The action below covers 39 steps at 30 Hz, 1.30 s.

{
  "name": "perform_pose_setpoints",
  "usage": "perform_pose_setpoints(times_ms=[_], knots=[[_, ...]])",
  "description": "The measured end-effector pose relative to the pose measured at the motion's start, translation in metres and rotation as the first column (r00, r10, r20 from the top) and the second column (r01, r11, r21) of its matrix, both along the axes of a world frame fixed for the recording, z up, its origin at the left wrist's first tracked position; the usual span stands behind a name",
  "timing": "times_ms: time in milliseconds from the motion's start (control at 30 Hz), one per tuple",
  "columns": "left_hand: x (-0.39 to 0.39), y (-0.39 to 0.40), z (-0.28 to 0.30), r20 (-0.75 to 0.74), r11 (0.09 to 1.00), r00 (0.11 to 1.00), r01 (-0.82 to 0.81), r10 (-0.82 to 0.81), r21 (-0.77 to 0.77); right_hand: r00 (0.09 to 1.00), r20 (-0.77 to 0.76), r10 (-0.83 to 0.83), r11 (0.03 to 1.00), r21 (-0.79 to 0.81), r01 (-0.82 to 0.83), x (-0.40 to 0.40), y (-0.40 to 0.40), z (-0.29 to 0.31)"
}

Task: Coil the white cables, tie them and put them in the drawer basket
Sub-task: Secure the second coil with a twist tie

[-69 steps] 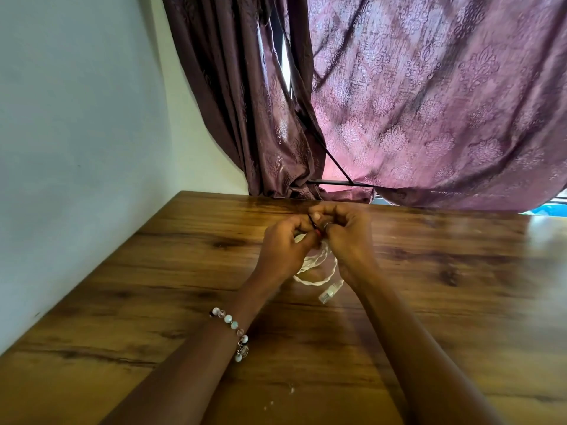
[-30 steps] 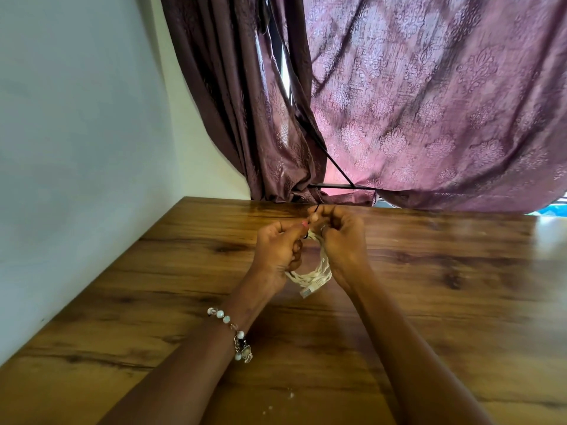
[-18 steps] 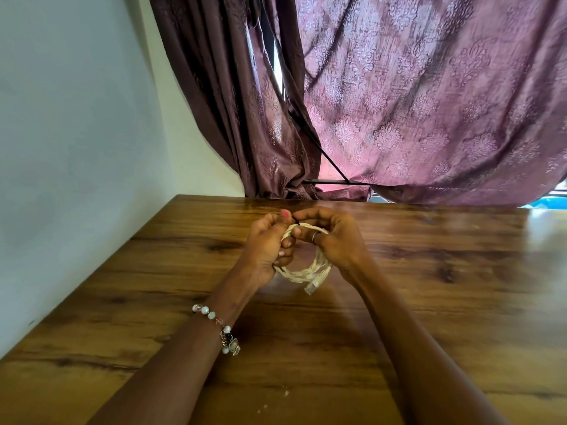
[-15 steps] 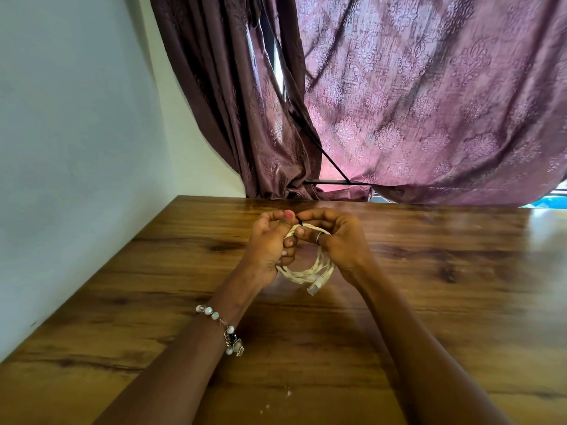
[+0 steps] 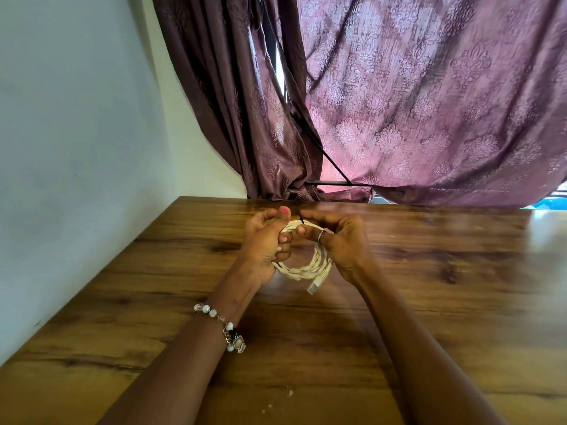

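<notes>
A white cable (image 5: 308, 267), wound into a small twisted coil, hangs between both hands just above the wooden table (image 5: 429, 302). Its clear plug end (image 5: 314, 285) dangles at the lower right of the coil. My left hand (image 5: 265, 243) grips the coil's left side, thumb up. My right hand (image 5: 340, 243) pinches the top of the coil, where a thin black tie (image 5: 302, 220) sticks up between the fingertips. The drawer basket is not in view.
A pale wall (image 5: 76, 148) runs along the table's left edge. Purple patterned curtains (image 5: 414, 102) hang behind the table's far edge, with a dark window bar (image 5: 331, 183) at their foot. A few small white crumbs (image 5: 288, 393) lie near the front.
The coil has been drawn tighter and turned, so its loop now faces me with the plug hanging lower right. Both hands stay on it, and the view has shifted slightly.
</notes>
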<state>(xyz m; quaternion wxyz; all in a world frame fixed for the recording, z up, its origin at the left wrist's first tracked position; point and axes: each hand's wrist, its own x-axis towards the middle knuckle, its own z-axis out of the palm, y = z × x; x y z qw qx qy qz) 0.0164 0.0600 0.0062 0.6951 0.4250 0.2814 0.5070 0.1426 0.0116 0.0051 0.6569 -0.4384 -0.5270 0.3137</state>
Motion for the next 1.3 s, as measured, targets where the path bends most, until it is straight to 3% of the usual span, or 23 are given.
perform_pose_setpoints(times_ms=[267,467,700,800,1033,1300], knots=[[0.004,-0.002,0.000,0.043,0.998,0.998,-0.052,0.053,-0.020,0.996,0.075,-0.053,0.997,0.061,0.048,-0.004,0.002,-0.002],[0.004,-0.004,-0.001,0.007,0.998,0.998,-0.056,0.056,0.011,0.965,0.258,-0.047,0.994,0.104,0.021,-0.001,0.003,-0.003],[-0.004,-0.006,-0.002,-0.303,0.925,0.951,0.066,0.055,0.374,0.984,0.148,-0.103,0.991,0.100,0.089,0.011,0.004,-0.010],[-0.001,-0.007,-0.004,-0.263,0.908,0.959,0.010,0.110,0.419,0.995,0.080,-0.052,0.995,0.086,0.045,0.015,0.004,-0.012],[0.008,-0.011,-0.002,-0.121,0.973,0.988,-0.068,0.097,0.219,0.983,-0.146,0.114,0.993,0.042,-0.108,0.015,0.004,-0.012],[0.011,-0.018,0.005,-0.045,0.990,0.992,-0.117,0.121,0.084,0.992,-0.122,0.020,1.000,-0.009,-0.021,0.010,0.005,-0.014]])
